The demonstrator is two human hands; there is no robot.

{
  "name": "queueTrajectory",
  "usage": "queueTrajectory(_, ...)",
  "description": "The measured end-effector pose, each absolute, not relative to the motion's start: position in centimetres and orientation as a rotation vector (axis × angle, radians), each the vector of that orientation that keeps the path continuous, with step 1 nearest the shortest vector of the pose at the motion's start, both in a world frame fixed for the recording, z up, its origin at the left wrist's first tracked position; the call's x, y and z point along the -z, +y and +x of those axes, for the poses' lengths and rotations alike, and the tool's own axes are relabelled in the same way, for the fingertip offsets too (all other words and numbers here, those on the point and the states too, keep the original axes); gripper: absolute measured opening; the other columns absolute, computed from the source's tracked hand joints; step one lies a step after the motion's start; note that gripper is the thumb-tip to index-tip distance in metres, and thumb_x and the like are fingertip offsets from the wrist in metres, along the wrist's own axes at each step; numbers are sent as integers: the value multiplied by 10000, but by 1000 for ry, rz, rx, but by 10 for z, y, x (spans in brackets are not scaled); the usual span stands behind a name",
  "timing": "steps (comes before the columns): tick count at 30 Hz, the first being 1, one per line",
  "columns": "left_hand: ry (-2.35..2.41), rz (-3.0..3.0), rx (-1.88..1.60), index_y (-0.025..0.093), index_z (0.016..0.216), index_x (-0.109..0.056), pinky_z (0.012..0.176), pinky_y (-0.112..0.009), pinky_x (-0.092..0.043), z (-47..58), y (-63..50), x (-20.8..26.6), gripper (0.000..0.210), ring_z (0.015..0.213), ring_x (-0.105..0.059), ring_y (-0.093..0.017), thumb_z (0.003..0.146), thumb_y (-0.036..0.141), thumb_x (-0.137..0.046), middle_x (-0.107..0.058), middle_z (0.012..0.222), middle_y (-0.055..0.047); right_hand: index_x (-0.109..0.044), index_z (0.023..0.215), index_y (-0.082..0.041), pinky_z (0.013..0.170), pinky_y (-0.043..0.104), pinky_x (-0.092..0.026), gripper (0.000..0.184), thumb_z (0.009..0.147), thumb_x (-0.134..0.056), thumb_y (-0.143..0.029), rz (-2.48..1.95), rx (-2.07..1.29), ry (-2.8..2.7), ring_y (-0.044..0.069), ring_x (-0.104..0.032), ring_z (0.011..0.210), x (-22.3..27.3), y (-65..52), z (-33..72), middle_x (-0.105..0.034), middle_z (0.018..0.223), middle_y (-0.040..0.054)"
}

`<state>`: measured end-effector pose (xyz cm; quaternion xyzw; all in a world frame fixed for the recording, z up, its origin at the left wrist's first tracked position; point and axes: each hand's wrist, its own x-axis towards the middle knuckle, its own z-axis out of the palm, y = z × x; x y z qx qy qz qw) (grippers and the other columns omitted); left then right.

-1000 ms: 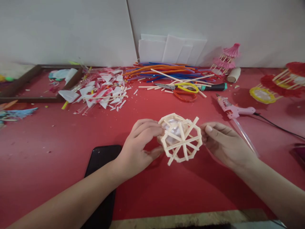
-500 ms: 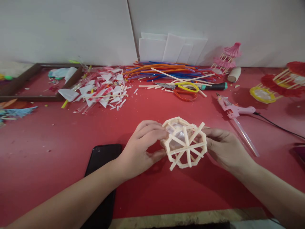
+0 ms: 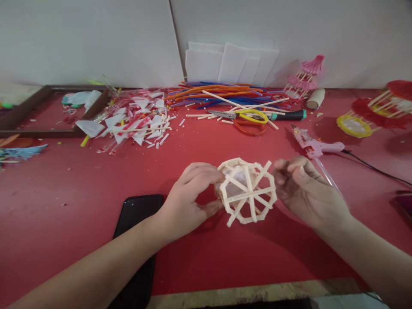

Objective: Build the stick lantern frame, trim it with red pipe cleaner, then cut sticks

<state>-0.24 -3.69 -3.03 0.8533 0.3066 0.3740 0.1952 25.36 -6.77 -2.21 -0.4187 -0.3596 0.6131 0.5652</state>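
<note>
Red table (image 3: 80, 206): stick frame (image 3: 247, 191) between both hands.

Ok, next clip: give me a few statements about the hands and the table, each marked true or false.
1. The left hand grips the stick frame. True.
2. The right hand holds the glue gun. False: the glue gun lies on the red table, behind that hand.
3. A black phone lies under the left forearm. True.
4. The scissors have blue handles. False: the handles are yellow and orange.
5. The stick frame lies flat on the table. False: it is held up between both hands.
</note>
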Motion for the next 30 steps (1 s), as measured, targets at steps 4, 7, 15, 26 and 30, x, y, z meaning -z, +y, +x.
queueTrajectory(4,925,2395,-1118,207,1079,-586,922,-408,-534,-5,-36,32,265,1021,-640,-230,847,277,-693,-682,1047,-89,-578,750,-282,412,195,-351,186,812,-728,-374,-889,-1583,-814,77,-422,433,18,-66,258,-481,503,-84)
queueTrajectory(7,999,2392,-1172,218,1074,-573,927,-413,-529,-6,-36,32,271,1033,-621,-231,842,273,-702,-670,1039,-77,-583,757,-266,427,200,-341,159,851,-689,-339,-865,-1631,-848,69,-364,411,20,-67,256,-414,460,-93)
queueTrajectory(15,995,2327,-1264,286,1061,-581,913,-477,-526,-5,-39,28,230,1039,-609,-250,857,271,-685,-675,1023,-56,-699,695,-201,470,214,-390,215,729,-812,-380,-1134,-1656,-929,71,-485,467,34,-74,244,-538,478,-52)
queueTrajectory(26,997,2196,-1086,200,1104,-588,888,-376,-547,-3,-40,31,331,1006,-650,-223,819,297,-728,-673,1062,-87,-779,893,-301,463,184,-417,94,843,-720,-356,-651,-2025,-949,42,-434,442,43,-82,238,-491,501,-66)
queueTrajectory(30,998,2166,-1054,210,1084,-599,877,-359,-545,-3,-41,30,313,978,-655,-210,814,297,-730,-678,1055,-73,-765,977,-317,398,146,-340,134,868,-693,-346,-671,-2096,-1020,28,-437,404,44,-83,245,-524,517,-66)
